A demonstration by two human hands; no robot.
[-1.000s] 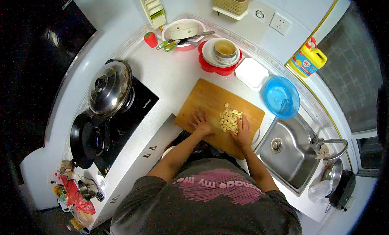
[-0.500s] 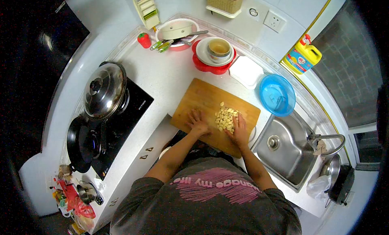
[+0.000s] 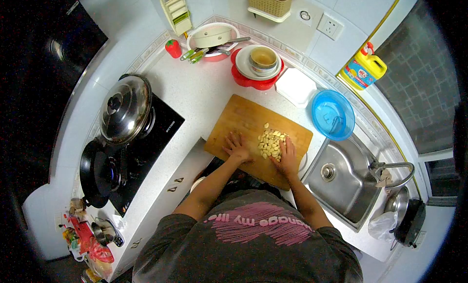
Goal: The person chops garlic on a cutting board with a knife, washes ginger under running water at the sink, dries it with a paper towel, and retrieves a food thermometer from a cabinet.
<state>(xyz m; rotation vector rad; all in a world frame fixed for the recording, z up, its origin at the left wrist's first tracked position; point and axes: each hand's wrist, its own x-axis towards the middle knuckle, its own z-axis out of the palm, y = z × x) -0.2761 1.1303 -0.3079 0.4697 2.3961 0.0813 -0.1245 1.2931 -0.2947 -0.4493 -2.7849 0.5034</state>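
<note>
A wooden cutting board (image 3: 243,112) lies at an angle on the counter in front of me. On its right half is a loose pile of pale, peeled garlic cloves (image 3: 269,144). My left hand (image 3: 237,148) rests flat on the board's left part, its fingers spread and nothing in it. Along the right edge of the pile lies my right hand (image 3: 287,155), fingers stretched out and touching the nearest cloves. A single clove sits a little apart at the pile's far end.
To the left are a lidded pan (image 3: 126,110) and a black wok (image 3: 95,173) on the stove. A blue basin (image 3: 333,114) stands beside the steel sink (image 3: 343,185) at right. Behind the board are a red tray (image 3: 253,83) with stacked dishes and a white lid-like container (image 3: 295,87).
</note>
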